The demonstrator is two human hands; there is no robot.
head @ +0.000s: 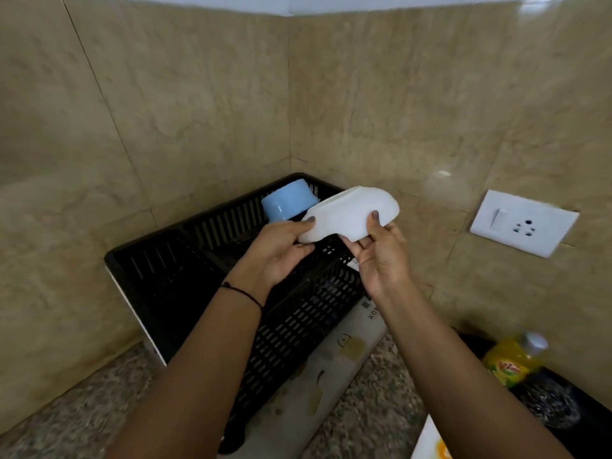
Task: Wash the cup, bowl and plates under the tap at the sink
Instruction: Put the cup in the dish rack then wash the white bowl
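Black rack (149, 250) sits on the bench (82, 409) at 8 o'clock, with a blue bowl (288, 203) upturned at its far corner. Left grip (281, 250) and right grip (381, 260) both pinch an upturned plate (351, 210) over the rack. A bottle (511, 359) stands at 4 o'clock.

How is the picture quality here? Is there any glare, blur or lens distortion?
Head view: the wide lens bends the tile seams; a soft glare patch sits on the tiled wall left of the switch plate; the yellow bottle at lower right is blurred; the white dish is bright with little detail; the inside of the black basket is very dark.
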